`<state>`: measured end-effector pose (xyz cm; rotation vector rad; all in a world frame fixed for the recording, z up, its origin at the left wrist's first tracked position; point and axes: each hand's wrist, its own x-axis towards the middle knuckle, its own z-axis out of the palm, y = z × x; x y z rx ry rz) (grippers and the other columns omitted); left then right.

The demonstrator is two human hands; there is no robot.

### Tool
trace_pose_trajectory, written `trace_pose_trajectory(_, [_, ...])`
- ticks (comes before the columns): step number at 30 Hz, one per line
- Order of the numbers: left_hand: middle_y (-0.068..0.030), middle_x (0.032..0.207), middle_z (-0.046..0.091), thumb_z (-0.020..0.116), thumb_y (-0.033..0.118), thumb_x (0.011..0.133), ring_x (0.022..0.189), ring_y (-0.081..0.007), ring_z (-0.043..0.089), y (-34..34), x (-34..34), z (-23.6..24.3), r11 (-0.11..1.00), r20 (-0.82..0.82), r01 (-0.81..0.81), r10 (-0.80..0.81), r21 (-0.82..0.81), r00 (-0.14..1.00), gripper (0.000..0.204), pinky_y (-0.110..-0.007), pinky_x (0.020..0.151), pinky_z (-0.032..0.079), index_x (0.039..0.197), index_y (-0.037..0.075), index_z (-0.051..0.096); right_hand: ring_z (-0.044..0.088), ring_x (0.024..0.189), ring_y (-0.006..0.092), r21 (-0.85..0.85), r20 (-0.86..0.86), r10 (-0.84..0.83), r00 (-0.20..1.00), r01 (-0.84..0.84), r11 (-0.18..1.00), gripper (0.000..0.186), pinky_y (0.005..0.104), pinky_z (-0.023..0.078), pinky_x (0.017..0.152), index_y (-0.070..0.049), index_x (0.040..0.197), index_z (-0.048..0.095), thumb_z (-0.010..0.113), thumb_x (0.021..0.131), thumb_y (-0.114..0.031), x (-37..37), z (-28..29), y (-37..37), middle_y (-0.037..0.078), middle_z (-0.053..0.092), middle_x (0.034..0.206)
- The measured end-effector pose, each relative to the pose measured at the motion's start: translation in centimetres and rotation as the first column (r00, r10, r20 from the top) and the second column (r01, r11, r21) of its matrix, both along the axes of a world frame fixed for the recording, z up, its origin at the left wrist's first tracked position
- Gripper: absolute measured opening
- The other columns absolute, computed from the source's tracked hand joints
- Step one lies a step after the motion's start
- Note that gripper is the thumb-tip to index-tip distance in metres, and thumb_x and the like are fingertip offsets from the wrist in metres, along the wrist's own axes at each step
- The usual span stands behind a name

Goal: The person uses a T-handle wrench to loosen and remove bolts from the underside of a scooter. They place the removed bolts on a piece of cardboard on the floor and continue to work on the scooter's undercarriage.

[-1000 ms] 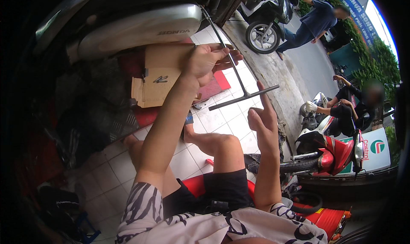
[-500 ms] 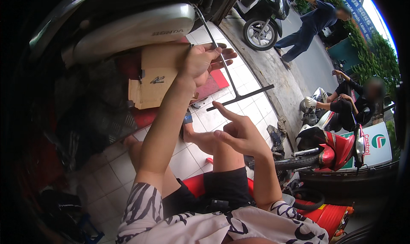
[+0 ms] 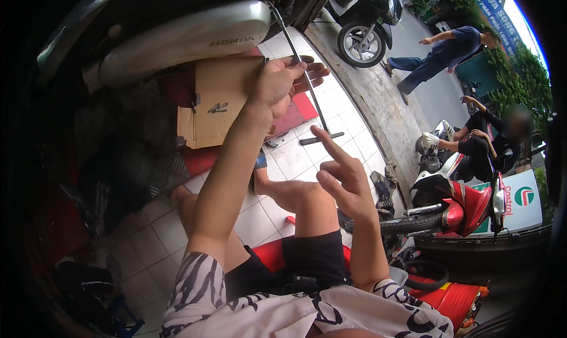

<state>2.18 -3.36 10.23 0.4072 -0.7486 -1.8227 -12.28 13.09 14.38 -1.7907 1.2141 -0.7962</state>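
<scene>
A long T-handle wrench (image 3: 315,101) slants down from the underside of a motorbike, its upper end near a silver engine cover (image 3: 186,36). My left hand (image 3: 282,84) steadies the shaft, thumb laid over it and fingers stretched out behind. By the crossbar (image 3: 322,139) is my right hand (image 3: 347,181), its index finger extended up to the bar and the other fingers loosely bent. That hand grips nothing. Where the wrench's upper end fits is hidden among dark parts. Several small metal pieces (image 3: 218,108) lie on a sheet of cardboard (image 3: 227,84) below the engine.
A red stand (image 3: 295,116) lies under the cardboard on white tiles. At right are a red motorbike (image 3: 466,205) with a seated person (image 3: 502,131), and a dark scooter (image 3: 366,39) further off. Someone in dark blue (image 3: 455,48) walks on the street. My knees are below my arms.
The wrench's crossbar has turned and now looks shorter. My right hand has shifted slightly up and right, its index finger following the bar. The walking person has moved; my left hand stays.
</scene>
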Motion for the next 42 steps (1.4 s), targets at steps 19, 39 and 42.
trace_pose_trajectory(19, [-0.0225,0.109,0.061,0.043,0.001,0.095,0.106,-0.0318,0.061,-0.1,-1.2,-0.8,0.999,-0.076,-0.011,0.013,0.031,0.997,0.012,-0.040,0.095,0.052,0.104,-0.006,0.049,0.038,0.054,0.0076,0.146,-0.097,0.014,0.995,0.001,0.989,0.066,0.0215,0.036,0.055,-0.007,0.144,0.034,0.058,0.084,-0.013,0.1,-1.8,-0.1,0.004,0.045,0.053])
trace_pose_trajectory(39, [-0.0267,0.109,0.059,0.038,0.002,0.098,0.107,-0.0345,0.060,1.4,-2.5,0.4,0.995,-0.228,0.030,-0.006,0.099,0.974,0.010,-0.043,0.095,0.053,0.097,-0.003,0.047,0.062,0.062,0.0123,-0.071,0.270,-0.380,0.885,0.412,0.909,0.032,0.0210,0.041,0.048,0.007,0.120,0.055,0.057,0.089,-0.001,-0.9,-4.8,-0.9,0.012,0.067,0.092])
trace_pose_trajectory(42, [-0.0265,0.109,0.059,0.037,0.002,0.098,0.107,-0.0343,0.060,1.2,-2.3,0.2,0.995,-0.227,0.020,0.003,0.099,0.974,0.011,-0.042,0.095,0.054,0.097,-0.004,0.046,0.062,0.061,0.0130,-0.089,0.277,-0.371,0.886,0.408,0.908,0.026,0.0210,0.041,0.048,0.008,0.114,0.057,0.057,0.089,0.000,-0.9,-4.7,-1.2,0.014,0.068,0.092])
